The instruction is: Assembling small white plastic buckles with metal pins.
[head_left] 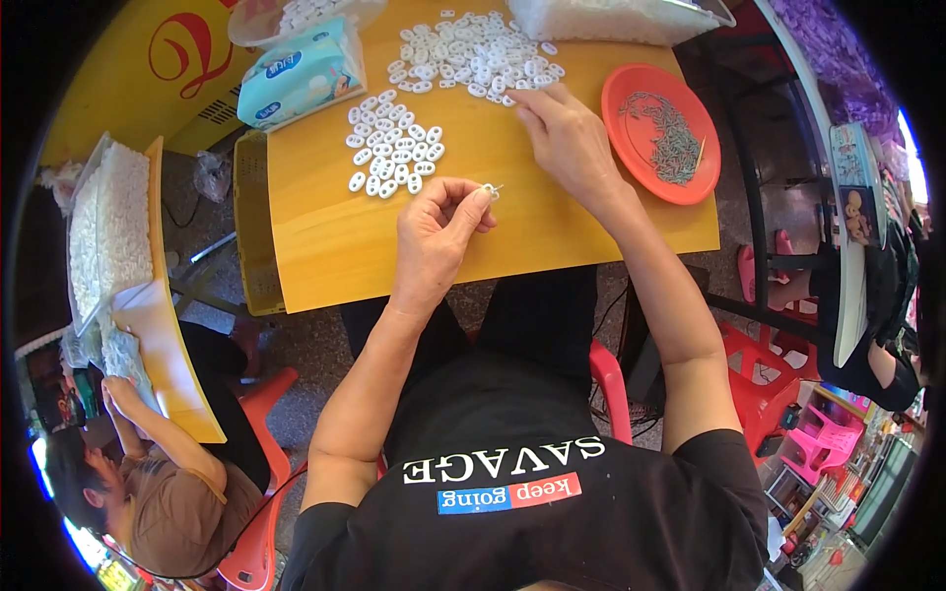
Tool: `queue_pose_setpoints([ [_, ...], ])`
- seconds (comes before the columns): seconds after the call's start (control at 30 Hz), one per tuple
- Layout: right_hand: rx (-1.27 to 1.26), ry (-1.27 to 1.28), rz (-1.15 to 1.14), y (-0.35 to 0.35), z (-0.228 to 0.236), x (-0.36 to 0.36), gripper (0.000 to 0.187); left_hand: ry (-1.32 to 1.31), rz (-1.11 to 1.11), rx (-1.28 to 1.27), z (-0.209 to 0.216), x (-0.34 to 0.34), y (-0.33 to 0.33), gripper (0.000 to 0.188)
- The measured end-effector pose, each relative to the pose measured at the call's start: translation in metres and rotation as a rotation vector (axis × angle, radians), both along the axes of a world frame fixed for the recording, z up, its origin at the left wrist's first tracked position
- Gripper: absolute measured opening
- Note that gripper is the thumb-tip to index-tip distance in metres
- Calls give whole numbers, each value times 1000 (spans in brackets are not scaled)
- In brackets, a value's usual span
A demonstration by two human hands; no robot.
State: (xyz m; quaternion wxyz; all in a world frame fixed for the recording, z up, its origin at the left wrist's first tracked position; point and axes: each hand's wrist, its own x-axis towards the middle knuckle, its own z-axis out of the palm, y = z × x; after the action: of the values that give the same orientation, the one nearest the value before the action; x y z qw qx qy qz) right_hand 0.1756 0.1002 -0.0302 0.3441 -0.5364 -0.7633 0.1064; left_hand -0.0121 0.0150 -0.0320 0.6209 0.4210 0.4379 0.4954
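My left hand (439,231) is closed in a pinch above the near part of the yellow table. Thumb and forefinger grip a small metal hook (495,193), with something pale at their tips that is too small to make out. My right hand (576,143) reaches to the near edge of a loose pile of white two-holed oval plastic pieces (483,54). Its forefinger is stretched out and its thumb slightly apart, the fingertips beside the nearest pieces. A second, smaller group of these ovals (394,148) lies just beyond my left hand.
A red plate (619,94) at the right holds many small metal hooks (670,143). At the table's (335,241) back stand a tissue pack (301,74) and a clear tub (621,22). On the left, another person (177,492) works at a side table (182,364).
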Motion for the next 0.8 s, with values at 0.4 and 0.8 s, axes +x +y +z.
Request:
queue_pose_setpoints([
  [0.4,93,-109,61,-32,-2,10,12,2,6,2,4,-9,-5,13],
  [0.8,-23,-163,-61,-33,4,6,19,31,3,2,3,-9,-6,13],
])
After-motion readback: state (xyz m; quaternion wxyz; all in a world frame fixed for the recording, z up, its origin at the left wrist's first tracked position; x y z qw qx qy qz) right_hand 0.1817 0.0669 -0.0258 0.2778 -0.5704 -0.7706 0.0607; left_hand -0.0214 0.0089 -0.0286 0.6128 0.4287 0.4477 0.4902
